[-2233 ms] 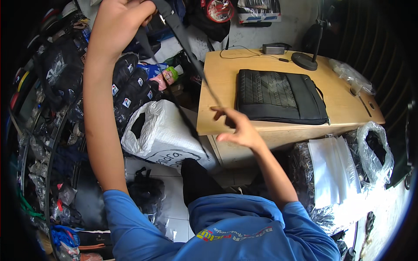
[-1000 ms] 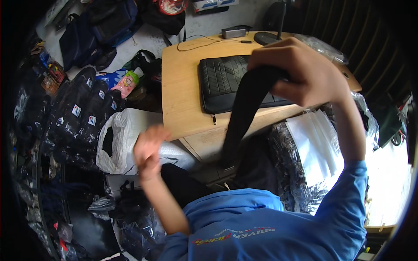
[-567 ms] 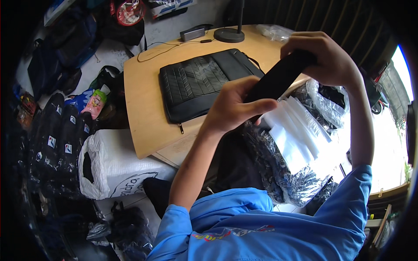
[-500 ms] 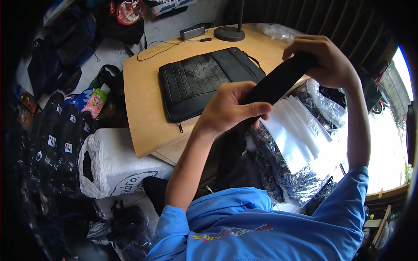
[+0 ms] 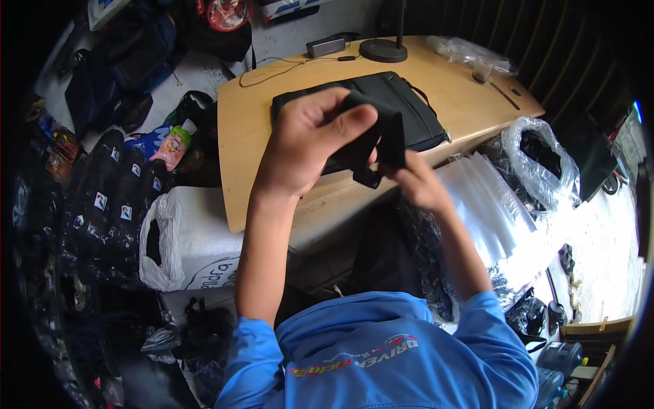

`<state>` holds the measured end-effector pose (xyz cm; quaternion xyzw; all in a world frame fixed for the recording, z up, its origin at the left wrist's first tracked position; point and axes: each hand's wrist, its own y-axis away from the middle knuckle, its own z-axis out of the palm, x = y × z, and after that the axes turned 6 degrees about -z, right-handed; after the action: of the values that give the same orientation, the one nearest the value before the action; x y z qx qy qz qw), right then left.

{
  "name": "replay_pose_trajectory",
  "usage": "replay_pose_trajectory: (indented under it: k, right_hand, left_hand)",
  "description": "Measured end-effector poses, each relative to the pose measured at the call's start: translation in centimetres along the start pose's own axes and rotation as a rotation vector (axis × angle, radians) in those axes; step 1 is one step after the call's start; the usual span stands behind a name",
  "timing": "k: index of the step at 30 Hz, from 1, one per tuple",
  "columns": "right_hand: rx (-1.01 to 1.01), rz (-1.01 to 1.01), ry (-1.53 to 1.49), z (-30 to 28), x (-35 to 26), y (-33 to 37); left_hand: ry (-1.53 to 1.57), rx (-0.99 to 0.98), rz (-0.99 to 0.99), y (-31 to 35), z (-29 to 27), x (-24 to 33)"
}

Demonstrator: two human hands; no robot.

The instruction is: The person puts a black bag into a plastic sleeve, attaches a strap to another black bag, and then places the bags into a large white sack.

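A wide black fabric strap (image 5: 383, 121) is bent over in the air between my hands, above the desk's near edge. My left hand (image 5: 296, 143) is closed around it, with the thumb lying on top. At the strap's lower right, my right hand (image 5: 421, 183) pinches its edge, slightly smeared by motion, with the fingertips partly hidden. Behind them a flat black laptop bag (image 5: 426, 116) with a side handle lies on the wooden desk (image 5: 238, 157), largely covered by my left hand and the strap.
On the desk stand a lamp base (image 5: 383, 50), a power adapter (image 5: 325, 46) and a plastic cup (image 5: 482, 69). Clear plastic sleeves (image 5: 484, 204) lie on wrapped bundles at right. A white sack (image 5: 194, 235) and plastic-wrapped black goods (image 5: 95, 211) fill the left.
The strap, stretched out diagonally before, is now bunched and folded. My right hand has come down and inward from the upper right; my left hand has moved up and left.
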<state>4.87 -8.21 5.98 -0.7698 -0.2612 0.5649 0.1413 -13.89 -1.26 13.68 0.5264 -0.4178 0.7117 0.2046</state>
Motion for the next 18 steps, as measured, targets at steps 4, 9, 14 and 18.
replay_pose_trajectory:
  k: [4, 9, 14, 18]
  right_hand:
    - [0.074, -0.09, -0.528, 5.3, 3.1, -0.7]
    - [-0.034, -0.053, -0.55, 6.0, 1.1, -1.9]
    - [-0.095, 0.016, -0.663, 6.6, 1.7, -2.0]
    - [-0.113, 0.143, -0.791, 7.1, 2.2, -0.4]
  left_hand:
    - [0.077, 0.074, -0.088, -1.9, 0.0, -0.1]
    - [0.113, 0.16, -0.043, -2.5, -0.2, -1.0]
    - [-0.042, 0.29, -0.075, -2.4, -0.2, -1.4]
    - [-0.192, 0.309, -0.178, -2.4, -1.9, -2.4]
